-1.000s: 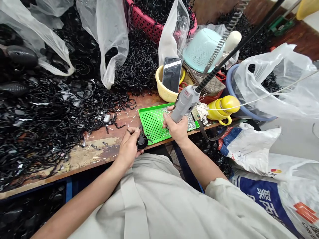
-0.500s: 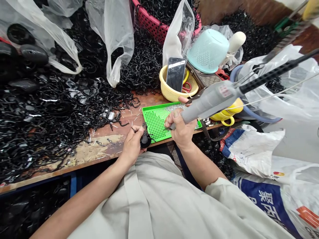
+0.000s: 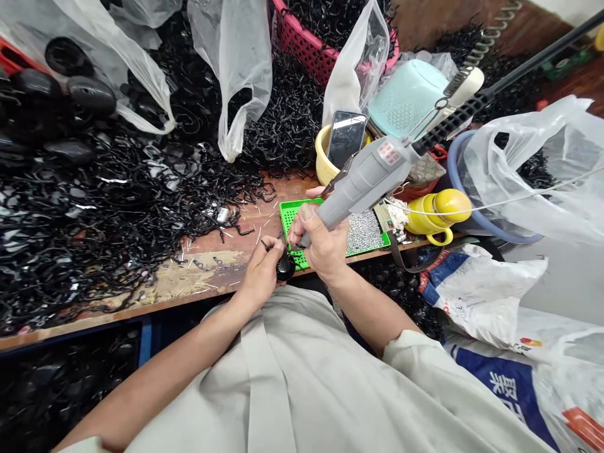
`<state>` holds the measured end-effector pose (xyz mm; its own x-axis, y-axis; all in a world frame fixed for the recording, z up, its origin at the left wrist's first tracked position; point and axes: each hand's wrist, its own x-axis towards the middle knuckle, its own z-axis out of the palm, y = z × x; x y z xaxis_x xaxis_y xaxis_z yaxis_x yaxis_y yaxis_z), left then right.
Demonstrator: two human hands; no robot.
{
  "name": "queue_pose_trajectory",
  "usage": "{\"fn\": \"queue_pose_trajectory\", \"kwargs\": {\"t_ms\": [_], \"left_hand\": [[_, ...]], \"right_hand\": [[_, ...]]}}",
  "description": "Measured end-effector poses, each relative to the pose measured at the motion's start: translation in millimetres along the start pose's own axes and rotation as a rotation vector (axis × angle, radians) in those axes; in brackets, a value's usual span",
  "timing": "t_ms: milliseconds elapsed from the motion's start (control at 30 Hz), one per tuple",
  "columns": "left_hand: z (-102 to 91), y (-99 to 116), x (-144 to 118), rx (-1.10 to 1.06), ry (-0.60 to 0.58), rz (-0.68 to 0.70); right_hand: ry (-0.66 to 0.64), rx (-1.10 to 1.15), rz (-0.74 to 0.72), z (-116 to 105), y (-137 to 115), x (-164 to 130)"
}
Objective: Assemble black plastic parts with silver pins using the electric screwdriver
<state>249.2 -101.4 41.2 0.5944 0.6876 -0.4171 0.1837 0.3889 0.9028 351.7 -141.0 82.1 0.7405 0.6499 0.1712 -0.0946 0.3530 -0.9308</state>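
Observation:
My left hand (image 3: pixel 262 269) is closed on a small round black plastic part (image 3: pixel 285 267) at the table's front edge. Thin black pieces stick out above its fingers. Wrapped round a grey electric screwdriver (image 3: pixel 358 182), my right hand (image 3: pixel 321 242) holds the tool tilted, its lower end pointing down-left towards the black part. Whether the tip touches the part I cannot make out. Beneath the right hand lies a green perforated tray (image 3: pixel 286 211), with many small silvery screws (image 3: pixel 365 234) in its right portion.
Tangled black plastic pieces (image 3: pixel 117 220) cover the left of the wooden table (image 3: pixel 245 217). A yellow bowl (image 3: pixel 323 157) with a phone (image 3: pixel 346 138) stands behind the tray, and a yellow bottle (image 3: pixel 436 211) to its right. A coiled cord (image 3: pixel 491 41) hangs over the screwdriver.
My right hand has brought the screwdriver left and down, closer to the black part in my left hand. More of the screws in the tray show now. The whole view has shifted slightly.

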Motion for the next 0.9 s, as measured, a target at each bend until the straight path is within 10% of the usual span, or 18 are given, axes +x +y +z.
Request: {"fn": "queue_pose_trajectory", "kwargs": {"t_ms": [433, 900], "left_hand": [[-0.5, 1.1, -1.7, 0.022, -0.009, 0.034], [-7.6, -1.9, -2.7, -0.103, -0.181, -0.031]], "right_hand": [[-0.039, -0.005, 0.024, -3.3, 8.6, -2.8], [0.165, -0.289, -0.036, -80.6, 15.8, 16.7]]}}
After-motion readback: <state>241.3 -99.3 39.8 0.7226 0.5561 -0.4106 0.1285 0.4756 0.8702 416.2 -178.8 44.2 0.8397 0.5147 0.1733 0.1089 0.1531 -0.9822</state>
